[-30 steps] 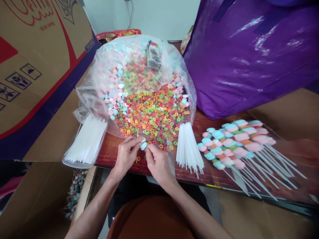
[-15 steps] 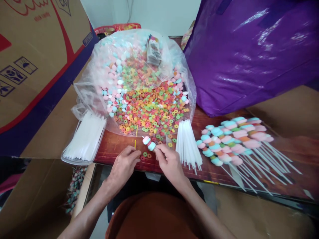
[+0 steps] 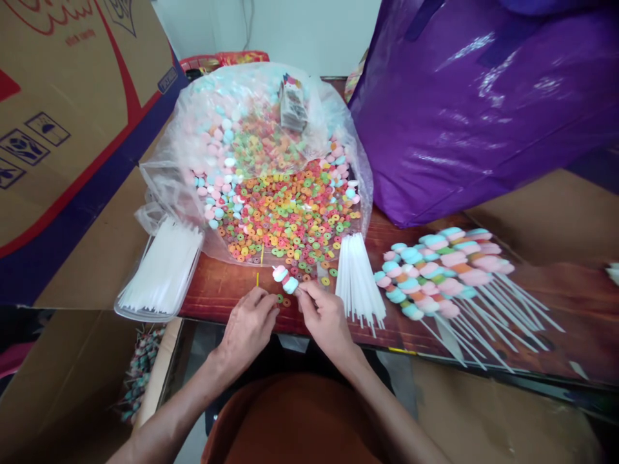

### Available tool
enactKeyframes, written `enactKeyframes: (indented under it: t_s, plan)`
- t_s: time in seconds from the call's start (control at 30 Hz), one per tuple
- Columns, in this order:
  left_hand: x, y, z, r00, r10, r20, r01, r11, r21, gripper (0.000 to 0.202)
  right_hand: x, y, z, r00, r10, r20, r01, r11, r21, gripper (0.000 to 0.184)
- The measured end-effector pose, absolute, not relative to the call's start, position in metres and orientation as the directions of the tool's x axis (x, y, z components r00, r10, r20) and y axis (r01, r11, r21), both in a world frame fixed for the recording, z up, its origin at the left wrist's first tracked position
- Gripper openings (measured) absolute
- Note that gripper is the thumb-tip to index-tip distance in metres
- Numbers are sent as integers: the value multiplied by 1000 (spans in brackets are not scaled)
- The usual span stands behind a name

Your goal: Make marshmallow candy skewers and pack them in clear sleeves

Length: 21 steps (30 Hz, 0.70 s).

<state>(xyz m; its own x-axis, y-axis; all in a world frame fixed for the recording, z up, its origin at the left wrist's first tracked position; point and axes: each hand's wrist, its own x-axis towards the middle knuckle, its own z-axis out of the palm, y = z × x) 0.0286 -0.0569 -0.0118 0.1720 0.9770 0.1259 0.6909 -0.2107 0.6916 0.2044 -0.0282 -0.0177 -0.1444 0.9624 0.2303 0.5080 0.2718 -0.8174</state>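
Two marshmallows [image 3: 279,273] are sitting on the skewer [image 3: 292,284] my right hand [image 3: 325,316] is pinching above the tabletop [image 3: 217,293]. My left hand [image 3: 249,327] is curling at loose rings [image 3: 283,300]; whether it is gripping one, I cannot tell. I am judging the threading midway: next calls for lining a ring's hole onto the tip.

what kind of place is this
Likely a small home or back-room workshop for hand-making candy skewers: a clear bag of ring candies and marshmallows, finished skewers laid in a row on the table, and a half-built skewer in the right hand.
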Motion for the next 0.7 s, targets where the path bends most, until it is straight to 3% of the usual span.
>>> enactKeyframes:
  t_s: [0.07,0.13,0.2,0.27,0.4,0.7]
  plan:
    - [22,-48,-7,63,997,34,478,-61,876,10,202,-30,-16,-149,962,229,486,273,-830,24]
    - [14,-36,-2,-50,991,-128,138,133,981,11,200,-31,-14,-166,961,220,450,273,-851,25]
    - [6,-26,2,-79,957,-279,-232,254,939,19,198,-33,-12,-192,956,220,412,282,-866,26]
    - [0,-19,5,-45,933,-356,-462,297,836,25,196,-33,-11,-214,950,226,389,295,-873,25]
    - [-3,-16,3,2,926,-379,-564,314,764,28,194,-32,-12,-227,945,237,390,311,-867,24]
    - [-3,-15,-1,20,919,-393,-538,341,771,28,195,-28,-11,-236,935,263,410,342,-846,26]
